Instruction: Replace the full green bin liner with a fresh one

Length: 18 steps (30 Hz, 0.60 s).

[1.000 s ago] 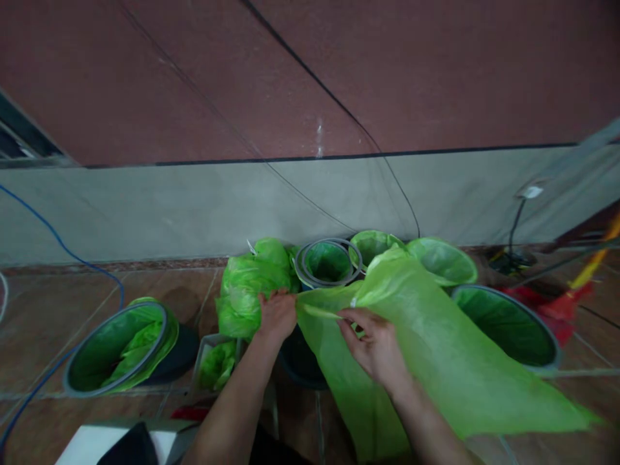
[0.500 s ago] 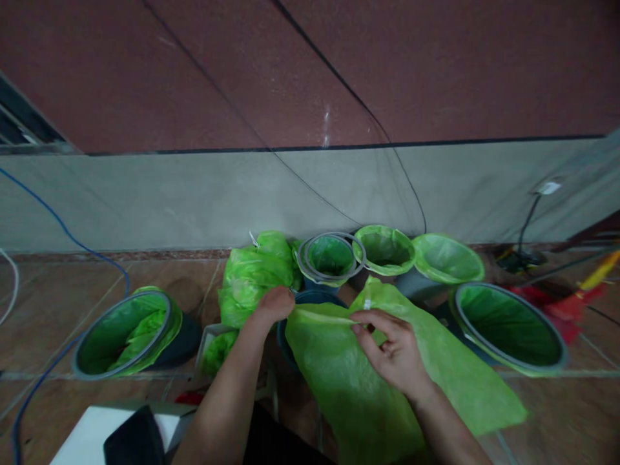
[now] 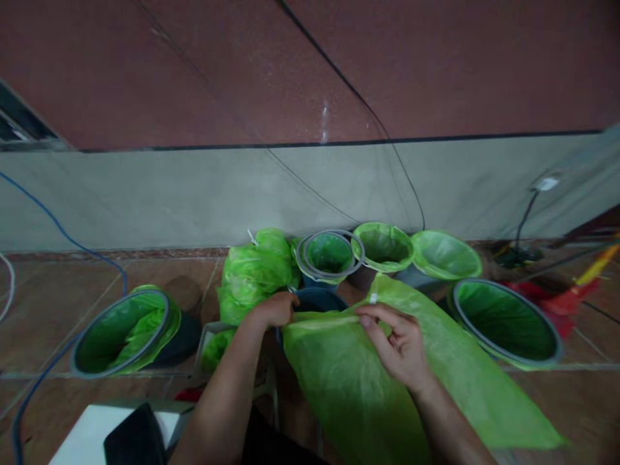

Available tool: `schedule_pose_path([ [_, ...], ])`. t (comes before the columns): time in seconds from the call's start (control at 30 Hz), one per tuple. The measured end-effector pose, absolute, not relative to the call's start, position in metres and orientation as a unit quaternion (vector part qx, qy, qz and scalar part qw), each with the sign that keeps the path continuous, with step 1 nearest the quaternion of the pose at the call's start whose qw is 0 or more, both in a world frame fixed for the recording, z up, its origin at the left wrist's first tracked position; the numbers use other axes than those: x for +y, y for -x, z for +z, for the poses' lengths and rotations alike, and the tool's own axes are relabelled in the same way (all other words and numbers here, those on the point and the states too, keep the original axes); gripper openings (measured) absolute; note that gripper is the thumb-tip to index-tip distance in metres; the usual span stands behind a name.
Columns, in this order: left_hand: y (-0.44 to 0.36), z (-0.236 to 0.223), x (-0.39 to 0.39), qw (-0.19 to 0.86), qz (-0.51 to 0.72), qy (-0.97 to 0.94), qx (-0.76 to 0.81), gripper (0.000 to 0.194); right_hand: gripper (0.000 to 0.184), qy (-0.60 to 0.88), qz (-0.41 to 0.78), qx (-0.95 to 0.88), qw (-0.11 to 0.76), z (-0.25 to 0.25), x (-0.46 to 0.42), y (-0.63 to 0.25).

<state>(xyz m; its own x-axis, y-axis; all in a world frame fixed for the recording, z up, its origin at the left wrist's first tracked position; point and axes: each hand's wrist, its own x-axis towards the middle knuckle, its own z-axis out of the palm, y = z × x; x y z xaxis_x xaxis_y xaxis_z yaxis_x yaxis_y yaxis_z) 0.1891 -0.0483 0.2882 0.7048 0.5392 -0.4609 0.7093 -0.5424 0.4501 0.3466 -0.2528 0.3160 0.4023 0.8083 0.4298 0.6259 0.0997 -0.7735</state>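
Note:
A large, thin green garbage bag [image 3: 349,374] hangs spread out in front of me, with a second flap reaching to the lower right. My left hand [image 3: 276,310] is closed on the left end of its top edge. At the right part of that edge, my right hand [image 3: 394,336] pinches the bag between thumb and index finger, near a small white tag. Just behind the bag stands a dark blue bin [image 3: 320,299], partly hidden by it and by my left hand.
Lined bins stand around: one at left [image 3: 121,332], one at right [image 3: 506,323], several along the wall. A full green bag [image 3: 254,274] and a small box [image 3: 208,345] sit left of centre. A black phone-like object [image 3: 134,439] lies on a white surface. A blue hose crosses the left floor.
Both hands have shifted slightly; the bag's top edge is now lower and straighter, showing more of the blue bin. The right flap has swung farther out to the lower right.

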Motion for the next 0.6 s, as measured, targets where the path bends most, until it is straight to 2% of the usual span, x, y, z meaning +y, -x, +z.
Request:
schedule_pose_path([
  [0.23, -0.187, 0.292, -0.039, 0.184, -0.05, -0.862, 0.469, 0.033, 0.014, 0.657, 0.119, -0.543, 0.51, 0.319, -0.255, -0.345],
  [0.43, -0.193, 0.299, -0.035, 0.146, 0.013, -0.858, 0.492, 0.033, 0.023, 0.675, 0.168, -0.555, 0.456, 0.32, -0.261, -0.342],
  [0.5, -0.193, 0.302, -0.034, 0.163, 0.067, -0.855, 0.487, 0.034, 0.019, 0.69, 0.127, -0.547, 0.456, 0.328, -0.27, -0.34],
  [0.6, -0.192, 0.305, -0.034, 0.228, 0.174, -0.84, 0.46, 0.036, 0.015, 0.726, -0.002, -0.462, 0.51, 0.355, -0.28, -0.346],
])
